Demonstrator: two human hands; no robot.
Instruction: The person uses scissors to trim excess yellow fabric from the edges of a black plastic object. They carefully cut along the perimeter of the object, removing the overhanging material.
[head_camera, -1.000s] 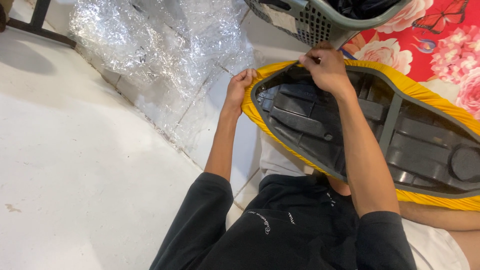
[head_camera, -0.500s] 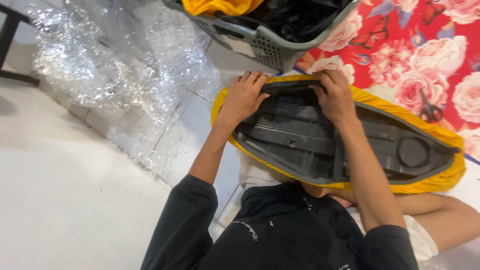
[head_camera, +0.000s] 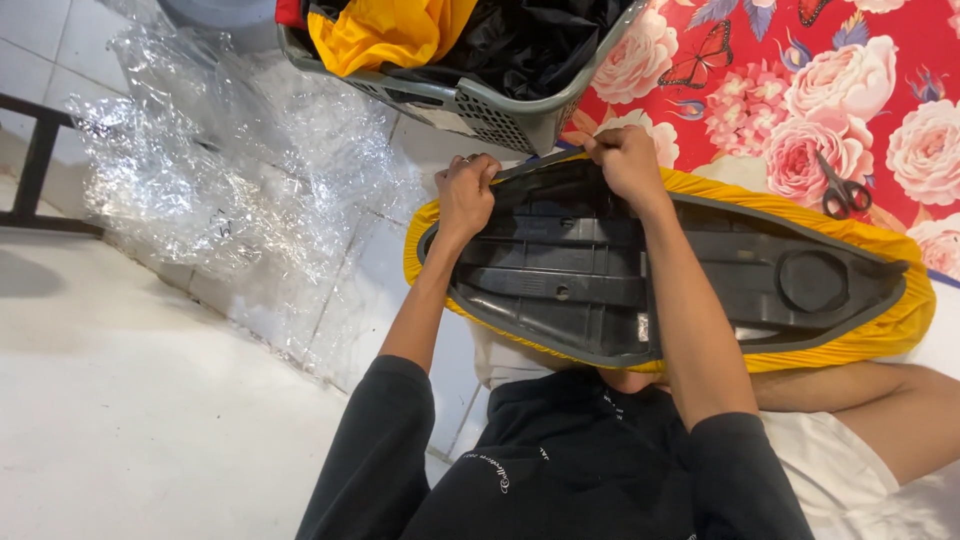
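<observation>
An upturned motorcycle seat lies across my lap, its black plastic base (head_camera: 600, 270) facing up. A yellow cover (head_camera: 880, 335) wraps around its rim. My left hand (head_camera: 468, 190) pinches the yellow cover's edge at the seat's narrow far end. My right hand (head_camera: 625, 160) grips the same edge a little to the right, fingers curled over the rim. Both arms reach forward over the base.
A grey plastic basket (head_camera: 470, 105) with yellow and black fabric stands just beyond the seat. Crumpled clear plastic sheeting (head_camera: 230, 170) covers the tiled floor at left. Black-handled scissors (head_camera: 845, 195) lie on a red floral mat (head_camera: 800, 90) at right. A black metal frame (head_camera: 35, 165) stands far left.
The view has tilted up, showing the basket and scissors. Both hands have shifted along the cover's edge and come closer together at the seat's far end.
</observation>
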